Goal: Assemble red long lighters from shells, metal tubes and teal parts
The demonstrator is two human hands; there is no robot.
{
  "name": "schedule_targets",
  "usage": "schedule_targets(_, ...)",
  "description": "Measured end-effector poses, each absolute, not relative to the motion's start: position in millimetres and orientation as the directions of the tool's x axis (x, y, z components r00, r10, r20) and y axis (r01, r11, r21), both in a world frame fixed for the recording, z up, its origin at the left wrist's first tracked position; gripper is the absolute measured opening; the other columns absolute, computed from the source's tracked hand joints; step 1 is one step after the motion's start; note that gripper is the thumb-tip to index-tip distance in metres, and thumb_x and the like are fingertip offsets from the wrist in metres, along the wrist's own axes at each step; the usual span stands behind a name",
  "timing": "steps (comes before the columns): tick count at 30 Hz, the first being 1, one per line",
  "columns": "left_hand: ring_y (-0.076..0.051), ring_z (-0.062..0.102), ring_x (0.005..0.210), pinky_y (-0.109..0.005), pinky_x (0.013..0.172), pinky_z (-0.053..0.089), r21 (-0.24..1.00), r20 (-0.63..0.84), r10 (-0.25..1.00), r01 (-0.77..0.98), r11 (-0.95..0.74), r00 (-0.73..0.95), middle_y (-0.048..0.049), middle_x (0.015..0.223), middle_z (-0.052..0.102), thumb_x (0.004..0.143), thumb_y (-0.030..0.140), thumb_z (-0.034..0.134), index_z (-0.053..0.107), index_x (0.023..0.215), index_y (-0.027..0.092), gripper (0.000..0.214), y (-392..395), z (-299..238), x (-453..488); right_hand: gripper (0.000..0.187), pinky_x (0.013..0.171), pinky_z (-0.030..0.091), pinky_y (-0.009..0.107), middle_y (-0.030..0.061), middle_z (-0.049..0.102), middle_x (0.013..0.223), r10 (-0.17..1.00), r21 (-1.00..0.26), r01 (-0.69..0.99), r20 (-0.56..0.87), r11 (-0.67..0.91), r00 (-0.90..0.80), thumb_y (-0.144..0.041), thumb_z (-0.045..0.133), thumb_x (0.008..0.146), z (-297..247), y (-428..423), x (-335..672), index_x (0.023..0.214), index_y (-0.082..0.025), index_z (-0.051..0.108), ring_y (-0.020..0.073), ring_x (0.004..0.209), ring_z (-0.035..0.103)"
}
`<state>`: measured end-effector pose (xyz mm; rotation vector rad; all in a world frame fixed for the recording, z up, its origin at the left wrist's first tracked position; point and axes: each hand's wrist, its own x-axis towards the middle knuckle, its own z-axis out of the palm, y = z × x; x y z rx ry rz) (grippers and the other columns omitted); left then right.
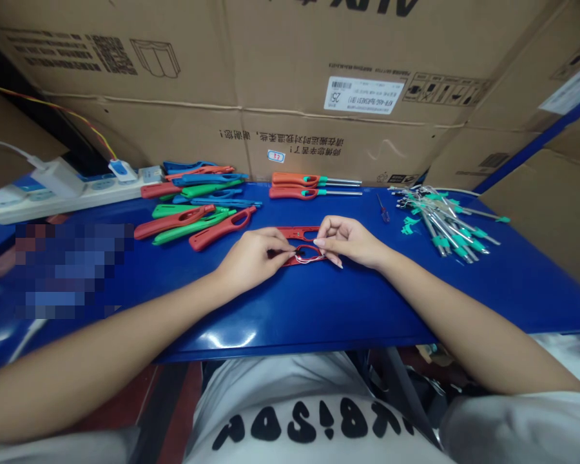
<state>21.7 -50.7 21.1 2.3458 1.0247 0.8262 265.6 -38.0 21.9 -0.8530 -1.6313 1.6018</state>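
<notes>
Two red lighter handle shells lie in front of me on the blue table, the far one [297,232] behind the near one [289,262]. My left hand [252,259] is closed at the near shell's left part, thumb and forefinger pinching a small black part [300,252]. Thin white and red wires [309,260] loop from there along the oval trigger opening towards the right. My right hand [352,241] is at the right end of the shells, its thumb and forefinger pressed together; what they pinch is hidden. The right ends of both shells are covered by that hand.
Red, green and blue handle shells [200,222] are heaped at the left. Two lighters with metal tubes [339,193] lie at the back, beside a small screwdriver [383,209]. Metal tubes with green parts [457,232] are piled right. A power strip [96,195] stands before cardboard [174,122].
</notes>
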Motion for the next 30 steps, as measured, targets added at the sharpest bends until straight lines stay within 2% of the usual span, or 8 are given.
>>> schedule_targets(5,-0.022,0.07,0.099,-0.034,0.088,0.056,0.385,0.305,0.682,0.569,-0.727,0.665,-0.0074,0.108,0.076,0.095,0.018,0.056,0.079,0.101,0.02,0.024,-53.7,25.2,16.4,0.037,0.037,0.045,0.016,-0.0045,0.067,0.062,0.836,-1.0,-0.018,0.023,0.015,-0.548,-0.04,0.083,0.078,23.5,-38.6,265.8,0.083,-0.017,0.054,0.0055,0.039,0.054)
schedule_targets(11,-0.025,0.066,0.098,-0.036,0.082,0.055,0.033,0.234,0.62,0.631,-0.775,0.749,-0.0118,0.106,0.074,0.104,0.026,0.042,0.077,0.107,0.017,0.036,-64.4,37.5,13.7,0.037,0.036,0.045,0.016,-0.0045,0.066,0.061,0.835,-1.0,-0.019,0.024,0.016,-0.55,-0.04,0.082,0.079,24.8,-39.7,264.0,0.082,-0.016,0.055,0.0055,0.039,0.054)
schedule_targets(14,-0.025,0.063,0.096,-0.035,0.081,0.053,-0.066,0.216,0.588,0.612,-0.788,0.78,-0.0129,0.102,0.074,0.103,0.024,0.043,0.076,0.107,0.015,0.035,-68.6,42.4,14.6,0.036,0.036,0.045,0.016,-0.0046,0.065,0.061,0.833,-1.0,-0.016,0.024,0.018,-0.553,-0.04,0.082,0.079,24.3,-39.8,263.7,0.082,-0.016,0.055,0.0051,0.039,0.053)
schedule_targets(17,-0.025,0.064,0.095,-0.034,0.079,0.053,-0.013,0.212,0.609,0.625,-0.78,0.764,-0.011,0.1,0.075,0.101,0.022,0.047,0.077,0.105,0.017,0.031,-67.0,41.2,15.0,0.035,0.036,0.044,0.016,-0.0053,0.065,0.06,0.827,-1.0,-0.017,0.023,0.016,-0.562,-0.039,0.082,0.079,24.8,-40.5,263.5,0.082,-0.017,0.055,0.005,0.038,0.053)
schedule_targets(22,-0.022,0.07,0.091,-0.031,0.079,0.054,0.387,0.225,0.765,0.665,-0.638,0.603,-0.0048,0.101,0.078,0.094,0.026,0.06,0.079,0.1,0.022,0.021,-56.1,34.6,13.0,0.037,0.036,0.044,0.017,-0.0047,0.065,0.061,0.827,-1.0,0.003,0.012,0.017,-0.562,-0.041,0.082,0.079,25.9,-41.6,263.5,0.082,-0.017,0.054,0.0054,0.038,0.053)
schedule_targets(24,-0.021,0.071,0.087,-0.031,0.078,0.054,0.49,0.214,0.789,0.636,-0.596,0.575,-0.0046,0.098,0.079,0.092,0.027,0.063,0.08,0.098,0.022,0.019,-53.3,34.2,12.3,0.038,0.036,0.043,0.017,-0.0044,0.065,0.062,0.83,-1.0,0.015,0.012,0.024,-0.558,-0.043,0.082,0.079,24.9,-41.2,263.6,0.083,-0.017,0.054,0.0055,0.038,0.052)
schedule_targets(27,-0.021,0.071,0.086,-0.03,0.077,0.053,0.507,0.21,0.786,0.623,-0.596,0.581,-0.0043,0.095,0.078,0.092,0.026,0.063,0.081,0.094,0.022,0.019,-53.4,35.2,13.0,0.037,0.035,0.037,0.017,-0.0066,0.061,0.062,0.851,-0.997,0.056,0.017,0.055,-0.525,-0.043,0.08,0.079,22.1,-40.9,262.5,0.087,-0.018,0.055,0.0048,0.038,0.048)
schedule_targets(30,-0.021,0.071,0.088,-0.029,0.075,0.052,0.439,0.222,0.774,0.648,-0.622,0.593,-0.0032,0.096,0.078,0.093,0.026,0.062,0.08,0.094,0.023,0.018,-56.7,35.0,15.0,0.028,0.045,0.04,0.018,-0.0051,0.059,0.065,0.871,-0.966,0.186,0.069,0.18,-0.486,-0.038,0.077,0.081,20.0,-43.1,259.4,0.089,-0.017,0.06,0.0057,0.048,0.05)
